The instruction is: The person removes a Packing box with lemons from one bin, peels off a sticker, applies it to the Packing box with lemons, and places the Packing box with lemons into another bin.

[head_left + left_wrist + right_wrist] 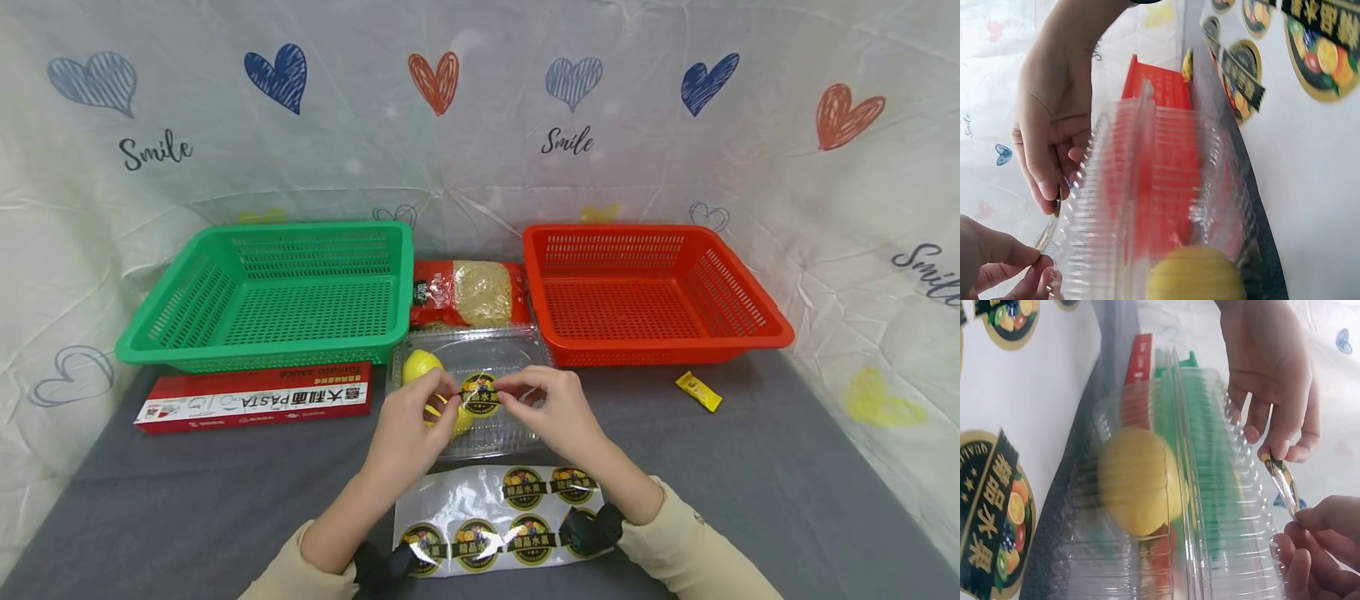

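A round black-and-gold fruit sticker [480,395] is stretched between both hands above a clear plastic clamshell box [517,354]. My left hand [416,417] pinches its left edge between thumb and fingertips; my right hand [555,412] pinches the right edge. In the right wrist view the sticker [1282,482] is seen nearly edge-on, just off the box lid. The box is closed, with yellow lemons [422,365] inside on the left; one lemon [1138,481] shows large through the ribbed wall. Part of the lemons is hidden behind my left hand.
A sheet of the same stickers [457,492] lies in front of the box. Behind stand a green basket [262,354] and a red basket [667,343], with a red noodle bag [480,292] between. A pasta box [255,400] lies left, a small yellow packet [699,392] right.
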